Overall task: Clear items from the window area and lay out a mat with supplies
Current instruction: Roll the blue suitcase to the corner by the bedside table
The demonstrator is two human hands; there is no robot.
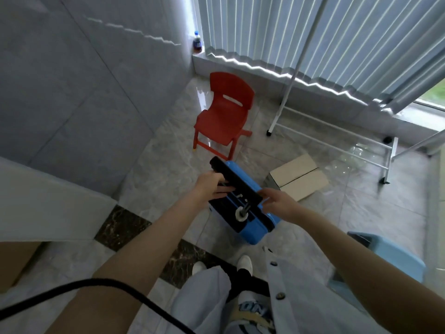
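A small blue suitcase [252, 227] stands on the tiled floor right in front of me, its black telescopic handle bar [237, 183] raised. My left hand [209, 186] grips the bar's left part, fingers curled under it. My right hand [279, 204] holds the bar's right end. A red plastic child's chair [225, 116] stands just beyond the suitcase, near the corner. A dark drink bottle with a blue cap [197, 43] stands on the window ledge [243, 66] in the corner.
A flat cardboard box [299, 179] lies on the floor right of the suitcase. A white metal rack [337, 131] stands under the vertical blinds [313, 34]. A light blue bin [390, 256] is at my right, a white counter [43, 201] at my left.
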